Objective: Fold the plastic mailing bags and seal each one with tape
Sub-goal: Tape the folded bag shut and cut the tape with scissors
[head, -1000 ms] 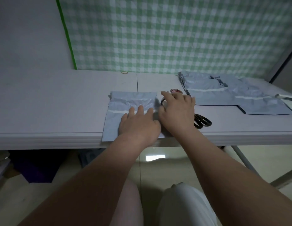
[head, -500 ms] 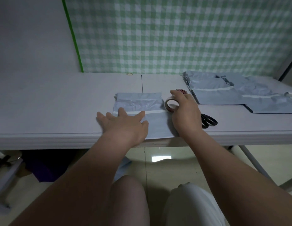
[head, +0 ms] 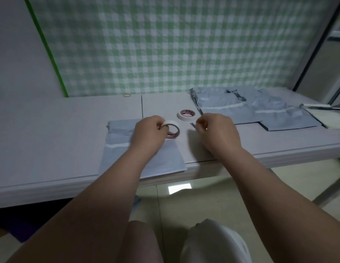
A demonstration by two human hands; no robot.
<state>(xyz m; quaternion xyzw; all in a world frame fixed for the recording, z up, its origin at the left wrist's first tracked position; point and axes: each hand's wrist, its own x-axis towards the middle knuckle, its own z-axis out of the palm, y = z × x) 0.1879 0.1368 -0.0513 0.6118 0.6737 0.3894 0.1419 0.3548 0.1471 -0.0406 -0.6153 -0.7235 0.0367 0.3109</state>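
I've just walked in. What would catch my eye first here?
The left hand grips a white tape roll over a grey-blue mailing bag at the front edge of the table; the right hand is curled beside it, its hold unclear. A second tape roll lies just behind, more bags are piled to the right, and green checked cloth fills the back wall.

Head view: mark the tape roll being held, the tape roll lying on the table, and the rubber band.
held tape roll (head: 171,123): head view, white outer band on top.
lying tape roll (head: 185,118): head view, white near side wall.
rubber band (head: 126,96): head view, near strand of the loop.
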